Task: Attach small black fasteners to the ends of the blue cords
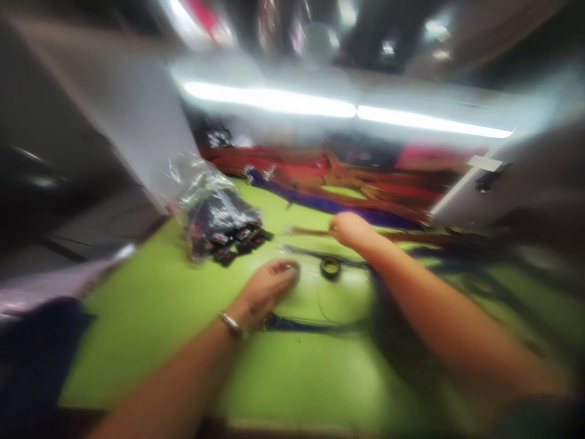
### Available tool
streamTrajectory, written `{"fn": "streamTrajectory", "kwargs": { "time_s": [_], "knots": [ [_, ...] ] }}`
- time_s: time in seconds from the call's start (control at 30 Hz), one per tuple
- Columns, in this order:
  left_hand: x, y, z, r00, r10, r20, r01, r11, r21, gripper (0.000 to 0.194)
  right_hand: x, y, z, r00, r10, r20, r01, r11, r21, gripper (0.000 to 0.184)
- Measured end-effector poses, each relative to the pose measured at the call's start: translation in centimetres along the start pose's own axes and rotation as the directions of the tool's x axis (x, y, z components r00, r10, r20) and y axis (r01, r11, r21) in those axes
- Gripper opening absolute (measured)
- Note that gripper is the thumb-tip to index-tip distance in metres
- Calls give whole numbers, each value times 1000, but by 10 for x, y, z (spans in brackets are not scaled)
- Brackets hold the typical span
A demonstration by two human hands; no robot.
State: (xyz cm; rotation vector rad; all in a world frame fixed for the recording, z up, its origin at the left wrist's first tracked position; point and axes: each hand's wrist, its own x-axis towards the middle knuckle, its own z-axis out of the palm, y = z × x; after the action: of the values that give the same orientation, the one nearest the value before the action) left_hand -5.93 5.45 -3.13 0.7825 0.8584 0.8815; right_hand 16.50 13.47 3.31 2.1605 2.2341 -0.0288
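My left hand (269, 285), with a metal bangle (231, 324) at the wrist, is over the middle of the green table. Its fingers are pinched together; something small and dark shows at the tips, too blurred to name. Farther back, my right hand (351, 229) is closed on a thin bundle of brown wires (313, 231), whose pale end points left. Between the hands lie dark wires (315, 252) and a black tape roll (330, 277). A dark blue wire bundle (311, 325) rests just right of my left wrist.
A clear plastic bag (194, 183) with black connectors (244, 238) spilling out stands at the left. Red-brown wire bundles (283, 164) and a purple bundle (315, 200) stretch across the back of the table (301, 378). White panels (132, 116) flank it, under a lit tube lamp (274, 100).
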Motion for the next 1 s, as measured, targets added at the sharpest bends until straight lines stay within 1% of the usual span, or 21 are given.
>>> {"fn": "streamTrajectory", "kwargs": {
  "time_s": [0.07,0.13,0.17,0.23,0.27,0.3,0.33,0.43,0.53,0.6,0.7,0.77,0.9,1.0],
  "knots": [
    [0,0,-1,1000,3,6,-3,1000,6,35,3,6,2,996,89,13,-89,995,-42,22],
    [0,-1,-1,1000,5,13,-5,1000,9,34,7,14,3,995,104,-2,-104,994,-30,24],
    [-1,-1,-1,1000,7,15,-7,1000,11,34,8,18,4,995,91,-35,-91,996,-4,26],
    [-1,-2,-2,1000,11,20,-11,1000,13,34,9,22,6,985,77,-154,-70,996,49,31],
    [-1,-2,-2,1000,13,24,-13,1000,15,34,10,22,7,978,76,-192,-66,996,56,33],
    [-2,-2,-2,1000,14,27,-14,1000,15,34,10,21,9,978,74,-197,-66,997,48,33],
    [-2,-2,-2,1000,14,26,-14,1000,14,34,9,20,11,984,68,-167,-65,998,27,31],
    [-2,-2,-1,1000,13,14,-14,1000,12,34,5,17,17,1000,18,-9,-18,1000,-17,24],
    [-3,0,1,1000,8,17,-8,999,32,35,-1,15,20,995,-59,77,60,998,-3,22],
    [-4,0,4,1000,5,13,-6,998,56,36,-4,12,21,988,-98,122,100,995,-13,25],
    [-5,-1,7,1000,11,-4,-10,996,85,36,-4,0,23,987,-133,88,136,990,-38,29],
    [-5,-2,8,1000,20,-3,-20,995,93,36,0,-13,23,984,-168,61,170,985,-21,26],
    [-5,-5,7,999,32,16,-34,995,92,36,11,-45,22,970,-233,74,227,970,86,20],
    [-5,-4,6,999,36,29,-39,994,106,34,19,-65,26,965,-243,97,231,965,125,19]
  ]
}}
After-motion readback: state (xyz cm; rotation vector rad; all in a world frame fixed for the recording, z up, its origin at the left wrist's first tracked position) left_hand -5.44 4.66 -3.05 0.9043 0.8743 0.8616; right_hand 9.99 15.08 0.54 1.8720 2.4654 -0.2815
